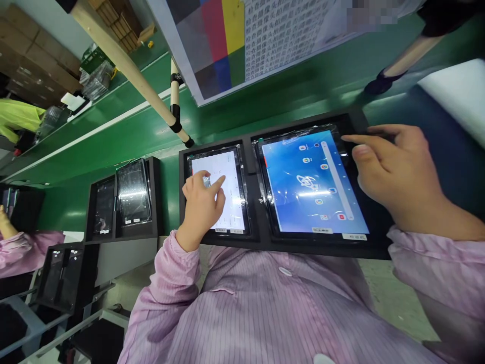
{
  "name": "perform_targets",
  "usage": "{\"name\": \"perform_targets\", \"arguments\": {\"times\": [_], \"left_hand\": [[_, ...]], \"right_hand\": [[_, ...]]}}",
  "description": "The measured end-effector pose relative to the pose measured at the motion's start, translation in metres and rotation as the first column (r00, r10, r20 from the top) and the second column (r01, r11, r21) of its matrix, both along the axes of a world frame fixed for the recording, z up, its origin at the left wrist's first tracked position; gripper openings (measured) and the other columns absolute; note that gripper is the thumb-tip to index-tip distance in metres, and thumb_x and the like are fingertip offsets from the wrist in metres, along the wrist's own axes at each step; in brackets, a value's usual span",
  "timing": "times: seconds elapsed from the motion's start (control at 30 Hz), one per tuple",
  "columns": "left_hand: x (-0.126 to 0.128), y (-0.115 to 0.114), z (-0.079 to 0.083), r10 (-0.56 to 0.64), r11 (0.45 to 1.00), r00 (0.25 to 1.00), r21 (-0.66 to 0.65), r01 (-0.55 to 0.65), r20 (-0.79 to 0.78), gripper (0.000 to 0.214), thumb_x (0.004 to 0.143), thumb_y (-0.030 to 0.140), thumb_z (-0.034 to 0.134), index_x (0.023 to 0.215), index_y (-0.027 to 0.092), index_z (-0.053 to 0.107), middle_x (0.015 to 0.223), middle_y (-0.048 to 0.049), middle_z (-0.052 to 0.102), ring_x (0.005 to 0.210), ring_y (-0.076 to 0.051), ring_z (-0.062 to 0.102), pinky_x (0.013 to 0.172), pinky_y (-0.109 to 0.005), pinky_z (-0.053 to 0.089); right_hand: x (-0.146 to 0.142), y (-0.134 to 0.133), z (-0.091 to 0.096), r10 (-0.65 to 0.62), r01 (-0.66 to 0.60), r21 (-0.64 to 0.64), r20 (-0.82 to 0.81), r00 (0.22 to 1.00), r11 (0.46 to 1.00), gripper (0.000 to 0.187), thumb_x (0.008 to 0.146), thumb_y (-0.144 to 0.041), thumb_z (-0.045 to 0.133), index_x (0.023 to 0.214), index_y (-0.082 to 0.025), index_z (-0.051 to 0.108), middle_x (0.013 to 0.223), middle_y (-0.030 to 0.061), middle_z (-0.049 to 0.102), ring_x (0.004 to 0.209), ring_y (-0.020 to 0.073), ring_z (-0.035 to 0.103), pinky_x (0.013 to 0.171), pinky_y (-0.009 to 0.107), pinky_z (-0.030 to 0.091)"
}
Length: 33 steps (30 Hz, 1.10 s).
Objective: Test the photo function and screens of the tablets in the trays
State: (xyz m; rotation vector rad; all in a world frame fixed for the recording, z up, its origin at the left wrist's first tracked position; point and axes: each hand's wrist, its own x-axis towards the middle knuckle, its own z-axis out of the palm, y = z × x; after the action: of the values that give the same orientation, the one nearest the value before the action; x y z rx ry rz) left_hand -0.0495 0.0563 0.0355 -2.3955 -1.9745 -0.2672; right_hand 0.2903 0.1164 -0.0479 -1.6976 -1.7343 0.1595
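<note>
A black tray (pixel 254 202) in front of me holds two lit tablets side by side. My left hand (pixel 200 205) rests on the left tablet (pixel 231 202), which shows a white screen; its index finger is stretched onto the glass and the other fingers are curled. My right hand (pixel 394 172) hovers at the right edge of the right tablet (pixel 299 202), which shows a blue home screen with icons. Its thumb and index finger point left over the tablet's upper right corner, holding nothing.
A second black tray (pixel 155 202) with two dark tablets lies to the left, a third tray (pixel 62 275) lower left. A green conveyor (pixel 125 136) runs behind. A colour test chart (pixel 235 40) hangs above on a pipe frame (pixel 125 63). Another person's pink sleeve (pixel 22 250) shows at far left.
</note>
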Motion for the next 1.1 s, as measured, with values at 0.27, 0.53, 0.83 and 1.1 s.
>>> {"name": "perform_targets", "arguments": {"times": [0.27,0.53,0.83,1.1], "left_hand": [[-0.016,0.031,0.012,0.033,0.997,0.997,-0.071,-0.038,-0.07,0.044,0.094,0.017,0.049,0.13,0.033,0.068,0.132,-0.0137,0.046,0.12,-0.034,0.041,0.096,-0.052,0.04],[-0.006,0.054,0.011,0.012,0.998,0.998,-0.059,-0.015,-0.054,0.042,0.092,0.013,0.047,0.119,0.032,0.075,0.13,-0.0124,0.048,0.121,-0.033,0.042,0.099,-0.054,0.039],[-0.006,0.058,-0.004,0.03,0.999,0.999,-0.03,-0.03,-0.026,0.046,0.092,0.012,0.045,0.123,0.031,0.072,0.131,-0.0129,0.048,0.12,-0.032,0.043,0.098,-0.053,0.041],[-0.006,0.052,-0.007,0.021,0.999,0.997,-0.037,-0.024,-0.068,0.049,0.096,0.018,0.045,0.139,0.036,0.059,0.136,-0.0131,0.047,0.121,-0.033,0.044,0.099,-0.053,0.041]], "right_hand": [[0.002,-0.001,-0.002,0.008,-0.008,-0.014,-0.001,1.0,1.0,0.055,0.089,-0.041,0.037,0.123,-0.011,0.07,0.128,0.0204,0.051,0.128,0.0315,0.047,0.111,0.053,0.039],[0.002,0.003,-0.004,0.009,-0.01,0.02,0.03,1.0,1.0,0.057,0.088,-0.045,0.036,0.118,-0.012,0.071,0.123,0.0196,0.055,0.125,0.0311,0.049,0.109,0.051,0.04],[0.004,0.004,-0.002,0.006,-0.006,-0.004,0.014,1.0,1.0,0.055,0.085,-0.045,0.038,0.116,-0.013,0.072,0.121,0.0188,0.056,0.124,0.0305,0.05,0.11,0.051,0.041],[0.002,0.004,0.001,0.002,-0.002,0.01,0.022,1.0,1.0,0.065,0.087,-0.052,0.033,0.115,-0.01,0.072,0.12,0.0195,0.057,0.122,0.0321,0.052,0.109,0.053,0.042]]}}
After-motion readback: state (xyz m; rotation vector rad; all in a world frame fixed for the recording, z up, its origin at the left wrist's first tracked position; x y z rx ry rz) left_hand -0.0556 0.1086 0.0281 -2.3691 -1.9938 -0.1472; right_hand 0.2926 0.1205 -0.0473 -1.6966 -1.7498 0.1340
